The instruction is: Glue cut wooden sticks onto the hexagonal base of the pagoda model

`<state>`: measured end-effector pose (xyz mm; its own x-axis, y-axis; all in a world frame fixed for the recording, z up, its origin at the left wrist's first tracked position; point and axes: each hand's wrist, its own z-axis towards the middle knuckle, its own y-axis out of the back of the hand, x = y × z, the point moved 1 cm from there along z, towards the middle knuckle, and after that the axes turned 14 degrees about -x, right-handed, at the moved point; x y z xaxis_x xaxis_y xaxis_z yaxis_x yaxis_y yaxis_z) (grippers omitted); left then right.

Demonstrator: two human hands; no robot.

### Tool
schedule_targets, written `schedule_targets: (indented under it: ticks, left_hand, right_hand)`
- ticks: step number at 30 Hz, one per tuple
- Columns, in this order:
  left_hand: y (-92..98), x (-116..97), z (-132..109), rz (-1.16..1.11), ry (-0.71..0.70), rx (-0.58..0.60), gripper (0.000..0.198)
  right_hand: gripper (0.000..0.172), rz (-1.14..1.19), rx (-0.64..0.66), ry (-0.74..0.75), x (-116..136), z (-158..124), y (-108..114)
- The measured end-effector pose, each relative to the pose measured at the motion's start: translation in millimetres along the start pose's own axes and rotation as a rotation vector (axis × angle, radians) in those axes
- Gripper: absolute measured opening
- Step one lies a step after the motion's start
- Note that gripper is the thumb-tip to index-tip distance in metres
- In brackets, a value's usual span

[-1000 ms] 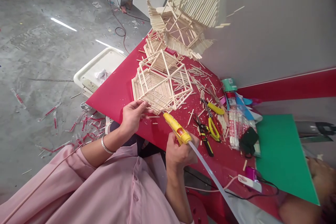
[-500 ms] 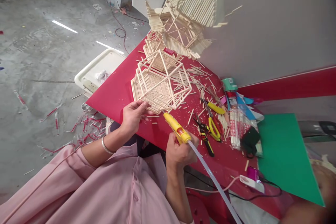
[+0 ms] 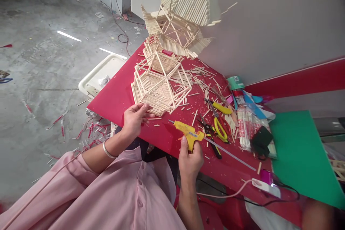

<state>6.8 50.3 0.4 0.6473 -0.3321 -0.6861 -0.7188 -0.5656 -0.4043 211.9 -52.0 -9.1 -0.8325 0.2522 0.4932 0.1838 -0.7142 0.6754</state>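
Observation:
My left hand (image 3: 134, 119) rests at the near edge of a hexagonal frame of thin wooden sticks (image 3: 159, 90) on the red table (image 3: 118, 95), its fingers curled at the frame's rim, perhaps pinching a stick. My right hand (image 3: 190, 158) grips the handle of a yellow glue gun (image 3: 187, 132), which lies low over the table with its nozzle pointing left. A clear glue stick (image 3: 231, 154) trails from the gun's back. Behind the frame stand a smaller stick frame (image 3: 159, 59) and a tall stick model with a slatted roof (image 3: 180, 14).
Right of the gun lie yellow-handled pliers (image 3: 219, 127), black cutters (image 3: 208, 133), loose sticks, a bag of glue sticks (image 3: 246, 127) and a green board (image 3: 302, 154). A white plug and cable (image 3: 265, 185) sit near the front edge. A white tray (image 3: 104, 72) lies on the littered floor.
My right hand has lowered the glue gun from a raised, tilted hold down to the table, so its glue stick now lies nearly flat. The left hand has stayed at the frame.

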Motion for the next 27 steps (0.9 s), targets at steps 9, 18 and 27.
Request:
schedule_targets:
  ticks: [9,18,27]
  left_hand:
    - [-2.9,0,0,0.032,-0.046,-0.023,0.039]
    - [-2.7,0,1,0.005,-0.043,-0.057,0.036]
    - [-0.3,0,4,-0.009,-0.049,-0.064,0.039]
  right_hand:
    - [0.044,-0.307,-0.064,0.305,-12,1,20]
    - [0.023,0.218,0.024,0.427,54,37,-9]
    - [0.033,0.329,0.162,0.499,82,54,-44]
